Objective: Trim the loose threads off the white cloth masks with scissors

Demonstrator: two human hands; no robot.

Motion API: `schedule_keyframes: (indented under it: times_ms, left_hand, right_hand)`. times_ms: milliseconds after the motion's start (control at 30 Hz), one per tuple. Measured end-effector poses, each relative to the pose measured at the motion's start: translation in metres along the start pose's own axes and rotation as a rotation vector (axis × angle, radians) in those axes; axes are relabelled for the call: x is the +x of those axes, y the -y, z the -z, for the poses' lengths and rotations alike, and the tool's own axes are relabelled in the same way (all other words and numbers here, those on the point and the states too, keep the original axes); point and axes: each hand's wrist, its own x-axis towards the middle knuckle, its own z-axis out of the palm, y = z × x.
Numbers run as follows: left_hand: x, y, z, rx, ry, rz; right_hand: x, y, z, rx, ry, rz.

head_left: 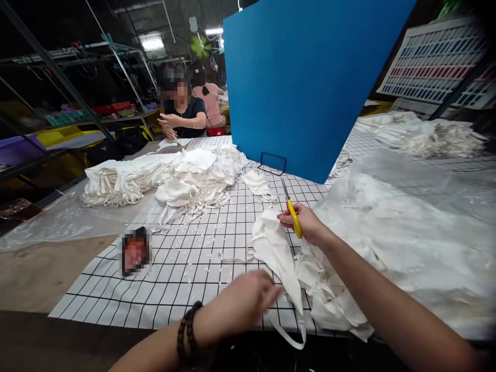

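From my feed I see a dim workshop. Dark metal shelving racks (58,77) fill the upper left of the frame, with fluorescent ceiling lights (153,44) glowing at top centre. A tall blue partition board (310,77) stands at centre top. At the upper right hangs what may be a white colour-sample chart (434,62). A black-gridded white table covering (186,268) spreads across the lower centre.

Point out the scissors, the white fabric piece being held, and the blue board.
scissors (294,219): head view, on the yellow handle in the right hand.
white fabric piece (276,248): head view, on its flat middle between the hands.
blue board (310,77): head view, on its upright face.
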Motion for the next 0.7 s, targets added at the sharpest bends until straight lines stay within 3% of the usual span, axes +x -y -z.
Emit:
schedule_keyframes:
  times_ms: [100,167,300,467,567,700]
  left_hand:
    - [0.032,0.036,0.028,0.035,-0.300,0.208]
    - [0.056,0.058,0.037,0.020,-0.315,0.252]
    - [0.091,0.080,0.033,-0.063,-0.180,0.265]
    - [0.099,0.077,0.034,-0.178,-0.140,0.279]
    - [0.084,0.065,0.044,-0.269,-0.135,0.270]
    - [0.054,0.033,0.053,-0.485,-0.152,0.224]
  right_hand:
    - [0.000,0.000,0.003,-0.007,-0.021,0.002]
    - [-0.002,0.002,0.004,-0.008,-0.019,0.004]
    - [-0.007,0.006,0.005,-0.007,0.010,0.027]
    - [-0.004,0.027,0.007,-0.006,0.013,0.118]
    - [0.006,0.056,0.006,0.003,0.032,0.198]
    - [0.022,0.094,-0.008,-0.021,0.081,0.350]
